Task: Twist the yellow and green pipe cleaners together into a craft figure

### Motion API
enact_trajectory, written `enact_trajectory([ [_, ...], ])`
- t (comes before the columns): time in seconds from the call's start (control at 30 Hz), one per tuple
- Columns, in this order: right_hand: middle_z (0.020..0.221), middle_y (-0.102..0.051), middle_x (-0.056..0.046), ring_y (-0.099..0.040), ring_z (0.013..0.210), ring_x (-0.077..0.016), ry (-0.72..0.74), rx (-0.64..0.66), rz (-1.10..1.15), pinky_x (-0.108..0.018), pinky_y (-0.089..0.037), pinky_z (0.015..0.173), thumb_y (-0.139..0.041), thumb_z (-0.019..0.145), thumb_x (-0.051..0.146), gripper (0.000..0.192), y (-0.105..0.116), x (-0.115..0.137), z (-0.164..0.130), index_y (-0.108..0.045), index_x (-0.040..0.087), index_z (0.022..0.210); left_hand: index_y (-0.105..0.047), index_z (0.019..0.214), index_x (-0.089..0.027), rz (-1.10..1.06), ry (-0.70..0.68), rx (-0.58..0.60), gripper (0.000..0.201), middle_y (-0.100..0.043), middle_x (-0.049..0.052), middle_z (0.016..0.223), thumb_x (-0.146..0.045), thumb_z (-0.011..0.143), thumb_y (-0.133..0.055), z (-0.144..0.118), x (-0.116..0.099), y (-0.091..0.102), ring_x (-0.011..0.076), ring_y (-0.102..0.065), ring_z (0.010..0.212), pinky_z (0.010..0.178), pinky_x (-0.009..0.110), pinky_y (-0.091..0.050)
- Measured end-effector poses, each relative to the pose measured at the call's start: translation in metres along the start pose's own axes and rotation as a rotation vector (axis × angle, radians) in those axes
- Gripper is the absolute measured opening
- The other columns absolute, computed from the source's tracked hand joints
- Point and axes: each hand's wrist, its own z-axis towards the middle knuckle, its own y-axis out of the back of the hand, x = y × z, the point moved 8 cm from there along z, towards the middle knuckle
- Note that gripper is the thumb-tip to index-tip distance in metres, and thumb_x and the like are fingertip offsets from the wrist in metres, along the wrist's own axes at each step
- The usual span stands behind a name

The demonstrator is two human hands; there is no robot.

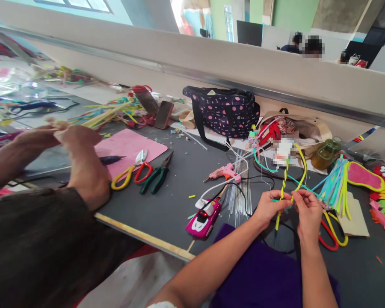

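My left hand (268, 207) and my right hand (308, 212) are close together over the dark table (167, 205), both pinching a yellow pipe cleaner (284, 179). Its lower part is twisted into a spiral and its upper part arches up in a loop. A teal pipe cleaner (269, 170) runs behind it and meets my fingers. A purple cloth (259, 273) lies under my forearms.
A co-worker's hands (73, 145) work at the left near a pink mat (128, 147), yellow-and-red scissors (131, 172) and green pliers (157, 175). A pink glue gun (226, 172), a pink car-shaped gadget (205, 216), a polka-dot bag (226, 111) and a pipe-cleaner bundle (336, 188) surround my hands.
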Motion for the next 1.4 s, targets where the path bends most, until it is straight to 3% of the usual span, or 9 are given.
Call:
enact_trajectory([
  [0.17, 0.071, -0.067, -0.003, -0.057, 0.062, -0.0128, -0.038, 0.0, 0.032, -0.022, -0.041, 0.053, -0.079, 0.06, 0.038, 0.029, -0.004, 0.002, -0.004, -0.066, 0.017, 0.076, -0.073, 0.075, -0.012, 0.019, -0.032, -0.006, 0.03, -0.063, 0.001, 0.062, -0.032, 0.055, -0.082, 0.001, -0.002, 0.001, 0.0064, -0.045, 0.049, 0.048, 0.02, -0.034],
  [0.6, 0.07, -0.07, -0.005, -0.06, 0.06, -0.0152, -0.056, 0.014, 0.037, -0.024, -0.043, 0.05, -0.077, 0.06, 0.04, 0.03, -0.005, 0.003, -0.005, -0.066, 0.017, 0.075, -0.074, 0.076, -0.011, 0.009, 0.039, 0.018, 0.032, -0.067, 0.007, 0.067, -0.032, 0.053, -0.083, 0.003, 0.008, 0.002, 0.0082, -0.049, 0.05, 0.046, 0.02, -0.033],
  [1.17, 0.067, -0.069, -0.003, -0.054, 0.049, -0.01, -0.142, 0.052, 0.097, -0.02, -0.039, 0.045, -0.077, 0.062, 0.039, 0.029, -0.006, -0.011, -0.003, -0.064, 0.017, 0.075, -0.072, 0.074, -0.011, -0.053, 0.079, 0.025, 0.034, -0.064, 0.003, 0.063, -0.033, 0.05, -0.084, 0.004, 0.013, 0.001, 0.0065, -0.046, 0.047, 0.044, 0.02, -0.033],
  [1.4, 0.064, -0.066, -0.001, -0.048, 0.047, -0.0071, -0.162, 0.084, 0.18, -0.017, -0.031, 0.041, -0.077, 0.062, 0.036, 0.026, -0.009, -0.013, -0.003, -0.064, 0.016, 0.073, -0.07, 0.073, -0.012, -0.116, 0.089, 0.041, 0.033, -0.063, 0.001, 0.061, -0.032, 0.051, -0.084, 0.003, 0.014, -0.001, 0.0054, -0.046, 0.044, 0.043, 0.02, -0.034],
])
